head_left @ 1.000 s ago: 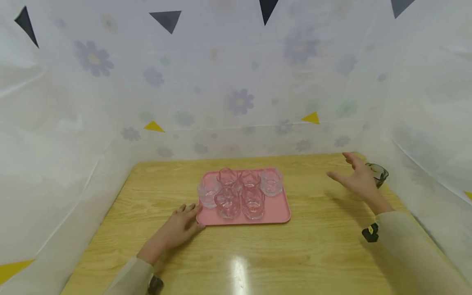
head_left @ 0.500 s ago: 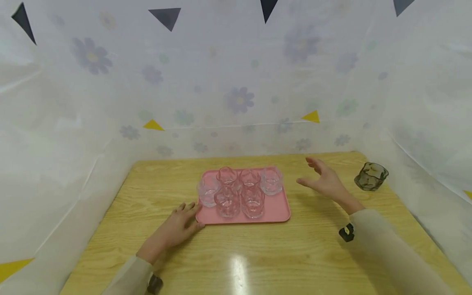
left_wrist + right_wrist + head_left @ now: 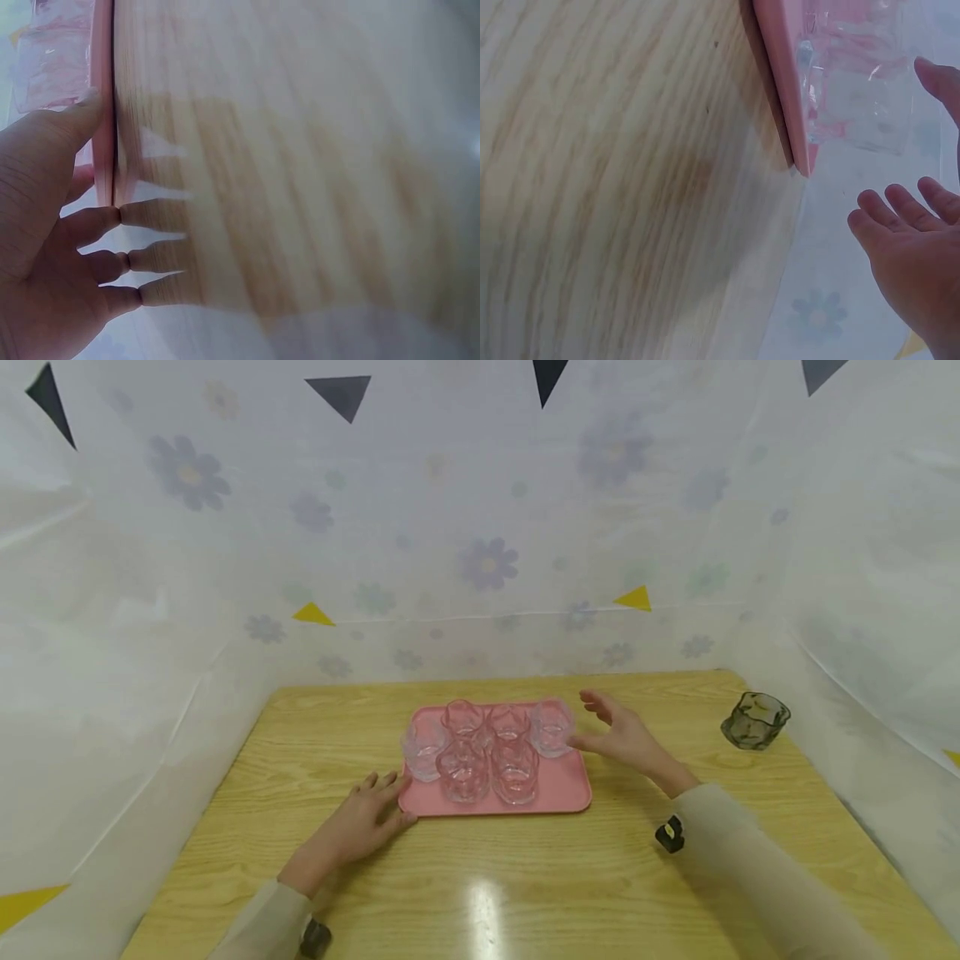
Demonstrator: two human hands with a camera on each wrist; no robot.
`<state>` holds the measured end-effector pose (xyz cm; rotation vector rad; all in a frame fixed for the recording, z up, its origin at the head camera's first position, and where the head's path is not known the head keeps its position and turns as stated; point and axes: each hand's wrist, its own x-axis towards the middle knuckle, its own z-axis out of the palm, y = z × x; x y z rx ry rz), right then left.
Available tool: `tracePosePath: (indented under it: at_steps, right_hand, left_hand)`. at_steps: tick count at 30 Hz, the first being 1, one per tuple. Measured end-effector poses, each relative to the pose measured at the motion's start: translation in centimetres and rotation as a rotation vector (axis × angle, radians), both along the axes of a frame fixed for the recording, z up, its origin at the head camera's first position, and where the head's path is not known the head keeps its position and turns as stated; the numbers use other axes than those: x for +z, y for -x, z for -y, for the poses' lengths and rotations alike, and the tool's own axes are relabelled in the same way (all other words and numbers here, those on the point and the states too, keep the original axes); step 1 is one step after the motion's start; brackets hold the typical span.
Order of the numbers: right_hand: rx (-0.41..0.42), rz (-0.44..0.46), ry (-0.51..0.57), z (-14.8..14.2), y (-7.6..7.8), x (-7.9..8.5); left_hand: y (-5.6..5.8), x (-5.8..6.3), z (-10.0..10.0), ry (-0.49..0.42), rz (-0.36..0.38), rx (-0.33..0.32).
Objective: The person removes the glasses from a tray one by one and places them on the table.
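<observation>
A pink tray lies in the middle of the wooden table, bearing several clear, wavy-walled glass cups. My left hand rests at the tray's left front corner with fingers spread; in the left wrist view its thumb touches the tray's edge. My right hand is held just right of the tray, fingers and thumb apart and nothing between them. Its thumb tip overlaps the back right glass cup in the head view. In the right wrist view that cup stands before the parted thumb and fingers.
A dark greenish-grey glass cup stands alone near the table's right edge. White flower-patterned sheeting closes in the table at the back and both sides.
My right hand has moved left, from beside the dark glass cup to the tray's right side, leaving that cup behind. The left hand and the tray stay in place.
</observation>
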<state>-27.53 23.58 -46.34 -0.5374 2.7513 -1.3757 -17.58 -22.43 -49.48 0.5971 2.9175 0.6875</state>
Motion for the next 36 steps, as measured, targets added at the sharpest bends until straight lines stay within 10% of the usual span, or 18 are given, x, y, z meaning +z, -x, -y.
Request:
tracePosePath:
  at_steps: [36]
  right_hand:
    - [0.017,0.073,0.077,3.9,1.9,-2.6]
  left_hand:
    - [0.1,0.1,0.0,0.024,-0.005,-0.002]
